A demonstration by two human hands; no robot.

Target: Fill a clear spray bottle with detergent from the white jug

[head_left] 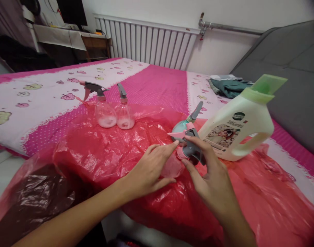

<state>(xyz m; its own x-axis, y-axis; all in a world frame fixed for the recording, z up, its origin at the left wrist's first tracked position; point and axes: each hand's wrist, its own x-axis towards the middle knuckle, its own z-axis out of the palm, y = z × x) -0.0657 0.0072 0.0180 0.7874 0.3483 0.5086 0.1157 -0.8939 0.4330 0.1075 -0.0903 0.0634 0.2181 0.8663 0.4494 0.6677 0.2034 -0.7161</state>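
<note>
A clear pink spray bottle (172, 167) tilts in front of me on the red plastic sheet (105, 154). My left hand (154, 166) curves around its body, with thumb and fingers on either side. At the neck, my right hand (210, 168) grips the grey and pink spray head (191, 147). Whether the head is fully screwed on cannot be seen. Just behind stands a teal spray bottle (181, 126) with a grey trigger, partly hidden by the spray head. Farther left, two clear spray bottles, one with a pink trigger (105, 113) and one grey-topped (125, 115), hold a little foamy liquid.
A large white detergent jug (236, 127) with a green cap stands close to my right hand. Folded clothes (229, 85) lie behind it near the grey headboard (285, 58). The sheet covers part of a pink patterned bed (162, 82); a radiator (146, 41) runs along the wall.
</note>
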